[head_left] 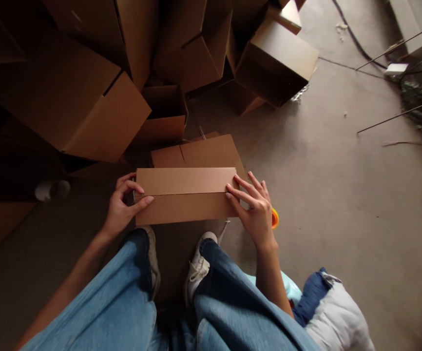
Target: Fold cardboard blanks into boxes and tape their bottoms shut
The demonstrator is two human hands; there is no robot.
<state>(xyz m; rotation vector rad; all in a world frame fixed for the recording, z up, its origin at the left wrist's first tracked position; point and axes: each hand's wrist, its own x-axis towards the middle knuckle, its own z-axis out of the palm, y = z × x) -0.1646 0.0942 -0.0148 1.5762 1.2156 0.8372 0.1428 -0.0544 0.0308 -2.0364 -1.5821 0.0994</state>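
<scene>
Cardboard box (185,196) lies on the concrete floor (328,185) just ahead of the person's shoes (198,265), its top flaps closed along a centre seam. The left hand (123,204) curls around the box's left end, gripping it with the fingertips on the flaps. The right hand (251,207) is open, fingers spread across the seam at the right end, beside an orange object (275,218).

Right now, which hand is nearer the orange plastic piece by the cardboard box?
Right. The right hand is beside the orange plastic piece, fingers on the flat brown cardboard box; the left hand holds that box's opposite end, farther away.
</scene>
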